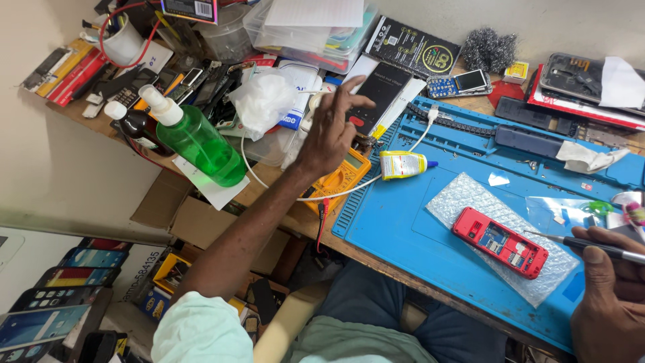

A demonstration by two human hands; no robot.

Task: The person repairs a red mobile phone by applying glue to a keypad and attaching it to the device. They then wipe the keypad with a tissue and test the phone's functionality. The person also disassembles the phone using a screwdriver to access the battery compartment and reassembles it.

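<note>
Closest to the camera, the right hand (pixel 608 296) sits at the lower right corner, partly cut off by the frame edge, fingers closed around a thin metal-tipped tool (pixel 591 245) whose point hangs just off the end of the red phone (pixel 500 243). That phone lies back-side up with its insides showing, on a sheet of bubble wrap (pixel 470 198) spread over the blue work mat (pixel 396 222).

A bit further in, a small white glue bottle (pixel 402 165) with a yellow label and a blue nozzle lies on its side at the mat's left edge, right by a yellow multimeter (pixel 346 176) that's half hidden under the left arm. The left hand (pixel 330 131) is stretched out over the clutter, fingers spread and loose, holding nothing; what it's reaching at is hard to tell, since the hand covers it.

Left of that, a green spray bottle (pixel 198 142) with a white nozzle leans over the surface edge, a brown bottle (pixel 138 124) tucked behind it.

At the back: a flat black box (pixel 411 47) with a round gold-and-green label, a clear plastic container (pixel 309 30) stacked with papers, a grey ball of steel wool (pixel 488 48) and a small phone with a blue keypad (pixel 460 84). The far right pile is too jumbled to sort out.
</note>
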